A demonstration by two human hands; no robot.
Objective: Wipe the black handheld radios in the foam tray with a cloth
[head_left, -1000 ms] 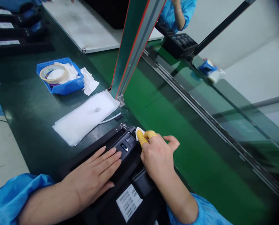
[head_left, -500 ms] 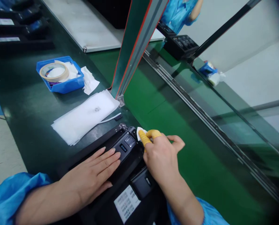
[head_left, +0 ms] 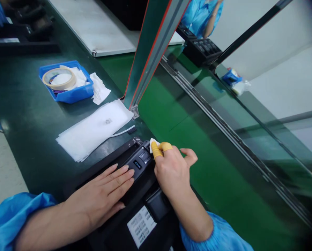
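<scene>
My left hand (head_left: 106,195) lies flat with fingers stretched out across a black device (head_left: 131,166) labelled "Riton", which rests in a black tray (head_left: 93,171). My right hand (head_left: 173,167), with yellow finger cots on two fingers, presses a small white wipe (head_left: 153,143) against the device's far end. Its thumb sticks out to the right. Under my right wrist sits a second black device (head_left: 157,203), partly hidden by the arm. Beside it is a white label printed with barcodes (head_left: 141,226).
A stack of white sheets (head_left: 94,129) lies beyond the tray, near a blue bin (head_left: 74,94) with a tape roll (head_left: 59,78) and white cloths. A metal post (head_left: 156,52) rises at the bench edge. A person in blue (head_left: 201,17) is across the green strip (head_left: 169,129).
My right hand has shifted left and slightly up with the wipe along the device's end. My left hand stays put.
</scene>
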